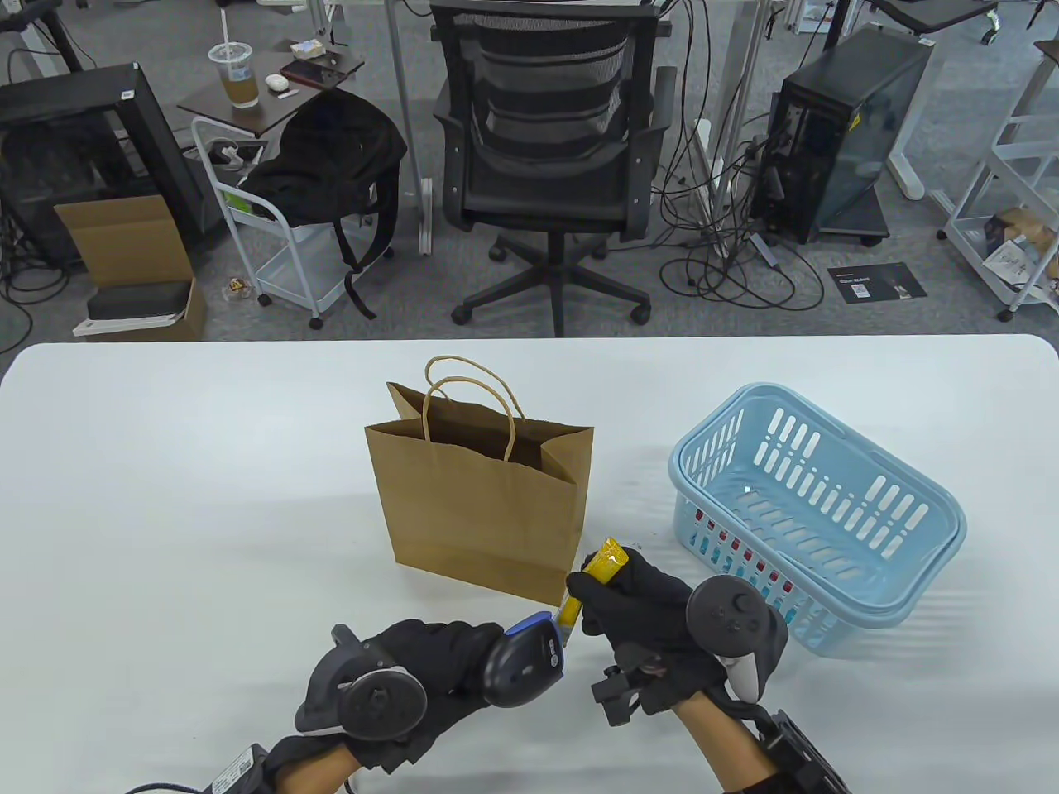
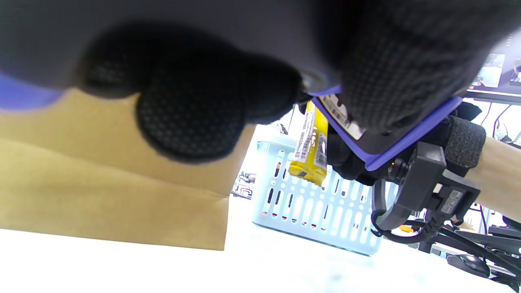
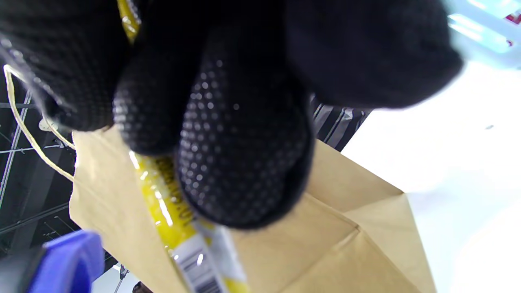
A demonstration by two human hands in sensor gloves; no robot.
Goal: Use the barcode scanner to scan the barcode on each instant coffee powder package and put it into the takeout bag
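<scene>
White table (image 1: 165, 496), left hand (image 1: 414, 670) gripping scanner (image 1: 525, 666) — right hand (image 1: 645, 612) pinching sachet (image 1: 591, 579)

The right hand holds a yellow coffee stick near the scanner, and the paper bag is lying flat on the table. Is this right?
Not fully. The table view shows the paper bag standing upright and open, not lying flat. The right hand does hold the yellow coffee stick near the scanner.

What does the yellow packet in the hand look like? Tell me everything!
The coffee packet is a long, thin, shiny yellow stick with small dark print and a white end carrying a barcode. The right hand grips its middle above the table, tilted, its barcode end right beside the scanner, just in front of the paper bag.
</scene>
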